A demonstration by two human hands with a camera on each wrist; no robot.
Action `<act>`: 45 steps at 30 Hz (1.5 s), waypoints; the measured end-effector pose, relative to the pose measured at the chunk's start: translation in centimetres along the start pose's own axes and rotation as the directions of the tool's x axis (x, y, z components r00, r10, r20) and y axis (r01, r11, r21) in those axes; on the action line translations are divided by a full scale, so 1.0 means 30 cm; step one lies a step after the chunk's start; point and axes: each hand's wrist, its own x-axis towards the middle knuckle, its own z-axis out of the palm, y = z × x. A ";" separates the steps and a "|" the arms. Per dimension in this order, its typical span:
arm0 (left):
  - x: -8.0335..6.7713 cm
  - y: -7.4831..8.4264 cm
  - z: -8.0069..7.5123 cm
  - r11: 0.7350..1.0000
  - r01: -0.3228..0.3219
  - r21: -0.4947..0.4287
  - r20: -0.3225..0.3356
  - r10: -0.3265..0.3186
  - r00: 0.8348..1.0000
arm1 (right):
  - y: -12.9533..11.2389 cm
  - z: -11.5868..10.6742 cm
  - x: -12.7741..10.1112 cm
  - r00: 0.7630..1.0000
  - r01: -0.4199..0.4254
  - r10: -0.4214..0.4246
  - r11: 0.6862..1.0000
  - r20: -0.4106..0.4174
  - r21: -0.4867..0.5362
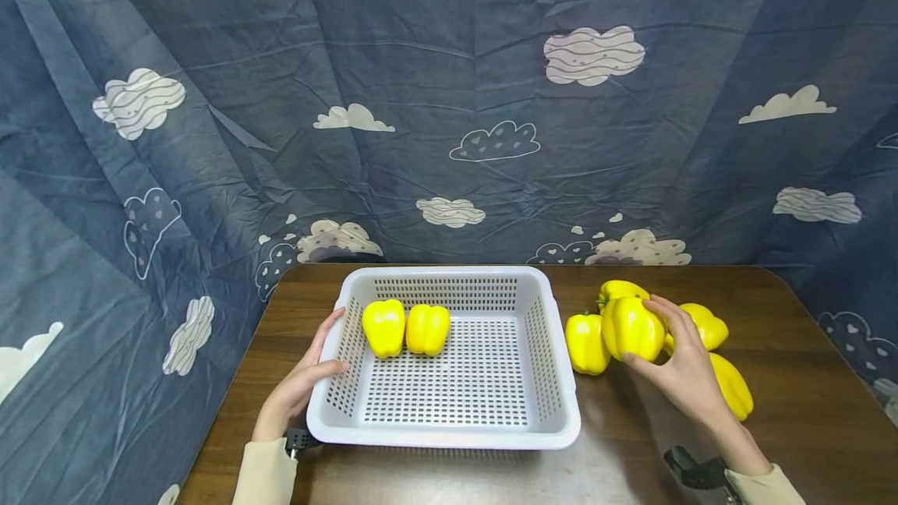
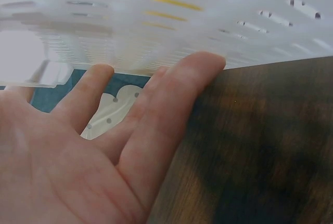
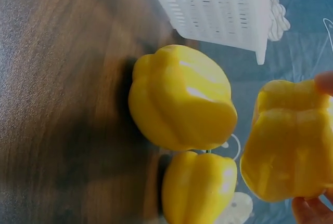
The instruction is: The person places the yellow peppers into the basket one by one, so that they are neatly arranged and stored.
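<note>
My right hand [image 1: 684,372] holds a yellow bell pepper [image 1: 634,330] between thumb and fingers, raised above the other peppers at the table's right side. In the right wrist view the held pepper [image 3: 291,141] is at the right edge, clear of two peppers on the table. My left hand [image 1: 302,380] grips the left rim of a white perforated plastic basket [image 1: 442,436], thumb over the rim and fingers against the outer wall, as the left wrist view shows. Two yellow bell peppers [image 1: 384,328] stand side by side in the basket's left part.
Several yellow bell peppers lie right of the basket: one pepper [image 1: 586,344] close to its wall, another pepper [image 1: 731,386] farther right, partly behind my hand. The brown wooden table [image 1: 807,404] ends at a dark blue cloud-patterned curtain [image 1: 491,100].
</note>
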 end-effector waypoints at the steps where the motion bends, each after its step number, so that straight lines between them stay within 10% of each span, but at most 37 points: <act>1: 0.000 0.000 0.000 1.000 0.001 -0.002 0.001 -0.001 1.000 | -0.002 0.001 0.000 1.000 0.001 -0.001 1.000 0.000 -0.002; 45: -0.002 0.005 0.002 1.000 0.016 -0.005 0.003 -0.016 1.000 | -0.146 0.051 0.068 0.993 0.099 -0.102 0.993 0.061 0.059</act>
